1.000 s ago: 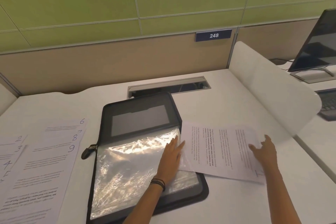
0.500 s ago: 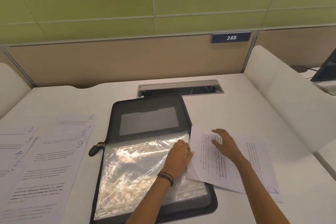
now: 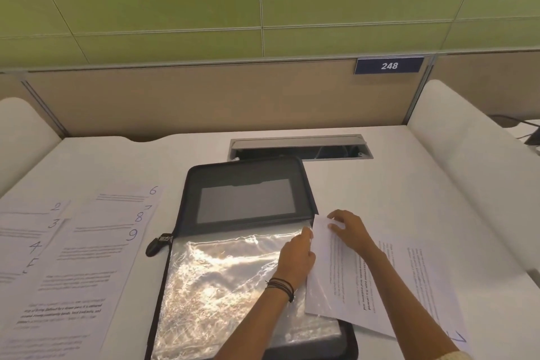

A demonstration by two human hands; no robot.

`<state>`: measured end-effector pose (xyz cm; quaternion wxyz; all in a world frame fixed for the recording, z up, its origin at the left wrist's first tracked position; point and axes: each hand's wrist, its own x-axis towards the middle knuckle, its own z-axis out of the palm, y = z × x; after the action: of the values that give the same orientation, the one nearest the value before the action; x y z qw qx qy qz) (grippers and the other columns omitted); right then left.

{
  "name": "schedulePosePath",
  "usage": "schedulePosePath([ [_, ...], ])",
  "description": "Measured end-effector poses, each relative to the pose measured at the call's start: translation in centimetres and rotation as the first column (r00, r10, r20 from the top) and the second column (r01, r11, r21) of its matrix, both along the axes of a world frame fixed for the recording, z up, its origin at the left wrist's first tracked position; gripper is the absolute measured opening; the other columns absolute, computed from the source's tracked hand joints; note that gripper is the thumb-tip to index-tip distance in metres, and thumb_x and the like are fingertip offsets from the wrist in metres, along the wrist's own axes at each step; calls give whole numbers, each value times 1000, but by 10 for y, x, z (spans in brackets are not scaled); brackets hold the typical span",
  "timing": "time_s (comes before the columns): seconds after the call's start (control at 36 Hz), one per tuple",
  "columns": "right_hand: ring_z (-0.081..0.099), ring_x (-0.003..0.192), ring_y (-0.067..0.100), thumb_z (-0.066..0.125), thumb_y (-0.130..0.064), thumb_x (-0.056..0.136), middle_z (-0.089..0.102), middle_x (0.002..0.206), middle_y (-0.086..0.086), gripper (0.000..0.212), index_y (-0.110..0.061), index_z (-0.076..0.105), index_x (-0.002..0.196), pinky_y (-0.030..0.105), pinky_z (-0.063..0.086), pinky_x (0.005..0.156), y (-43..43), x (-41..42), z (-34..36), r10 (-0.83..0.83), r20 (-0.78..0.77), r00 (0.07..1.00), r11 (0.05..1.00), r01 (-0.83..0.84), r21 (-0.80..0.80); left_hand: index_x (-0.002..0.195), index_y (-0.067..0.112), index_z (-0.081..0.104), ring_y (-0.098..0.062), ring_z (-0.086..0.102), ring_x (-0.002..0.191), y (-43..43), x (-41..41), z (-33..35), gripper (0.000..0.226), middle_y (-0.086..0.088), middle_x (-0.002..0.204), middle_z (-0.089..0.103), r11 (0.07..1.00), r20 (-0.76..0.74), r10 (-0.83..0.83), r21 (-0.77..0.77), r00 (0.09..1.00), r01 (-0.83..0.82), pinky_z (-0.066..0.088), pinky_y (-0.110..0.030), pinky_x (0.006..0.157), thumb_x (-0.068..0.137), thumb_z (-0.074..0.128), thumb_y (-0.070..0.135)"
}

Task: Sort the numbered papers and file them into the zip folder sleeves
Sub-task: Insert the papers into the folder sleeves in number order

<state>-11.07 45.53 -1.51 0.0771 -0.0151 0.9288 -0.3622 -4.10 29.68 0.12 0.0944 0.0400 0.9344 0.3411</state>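
Paper sheet (image 3: 344, 278) lies at the right edge of the open zip folder (image 3: 248, 184) on the white counter (image 3: 380, 184), its left part over the folder's clear sleeve (image 3: 222, 280). Left hand (image 3: 295, 257) rests on the sleeve with fingertips curled at the sleeve's edge beside the sheet. Right hand (image 3: 347, 229) pinches the sheet's top corner. Other numbered papers (image 3: 87, 242) lie well apart to the left.

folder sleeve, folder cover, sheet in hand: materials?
Sleeve: looks like thin clear plastic film, glossy; it wrinkles and throws bright glare.
Zip folder cover: dark, matte, probably fabric or faux leather; soft rounded edge, zipper pull at its left side. Exact material unclear.
Sheet under the right hand: plain white printed paper, matte; its corner bends at the fingers. Left hand rests on the sleeve's edge.
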Motion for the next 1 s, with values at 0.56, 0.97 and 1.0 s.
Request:
schedulePosePath([
  [0.56,59,78,17,61,-19,90,64,85,2,11,-10,67,89,13,38,66,-17,-13,1,50,-14,999,996,-51,-77,107,27,38,-6,48,60,-3,-18,17,19,15,71,45,977,-85,138,178,987,-121,42,-5,60,95,51,20],
  [0.97,42,48,6,65,-22,87,47,42,-13,35,-24,54,54,10,32,52,-38,-22,5,280,153,948,957,-288,34,116,20,44,-1,49,63,-7,-16,14,19,6,84,54,988,-130,88,140,988,-69,40,-1,65,97,47,17],
  [1.0,43,48,7,66,-23,86,48,42,-13,34,-22,55,54,11,33,54,-39,-23,3,268,144,953,961,-276,37,116,20,44,0,49,63,-8,-15,14,19,8,83,52,988,-134,87,138,987,-69,40,0,64,97,47,16],
])
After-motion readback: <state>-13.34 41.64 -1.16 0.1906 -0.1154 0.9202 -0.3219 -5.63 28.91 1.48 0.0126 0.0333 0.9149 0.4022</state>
